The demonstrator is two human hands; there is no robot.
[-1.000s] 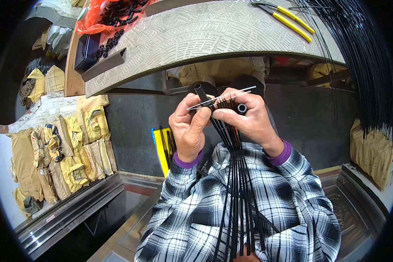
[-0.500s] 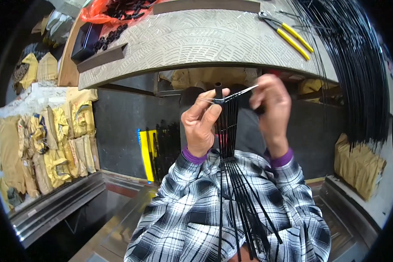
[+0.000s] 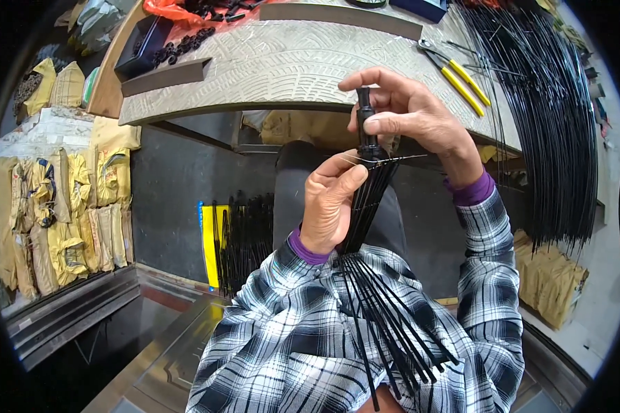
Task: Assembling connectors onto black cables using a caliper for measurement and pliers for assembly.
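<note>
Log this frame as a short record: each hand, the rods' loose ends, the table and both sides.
Left hand: pinched at the top of a bundle of thin black rods
Right hand: thumb and fingers on a black tube above the bundle
Loose ends: fanned over the checked shirt
Table: yellow-handled pliers toward the right; small black parts toward the left
Far right: long black rods hanging
Far left: wrapped packages

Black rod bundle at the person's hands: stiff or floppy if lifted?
The black rod bundle would probably splay and swing rather than move as one piece, since its lower ends fan apart over the plaid shirt. Single rods are likely fairly stiff: most run nearly straight. Probably light for its length, as the rods look thin.
</note>
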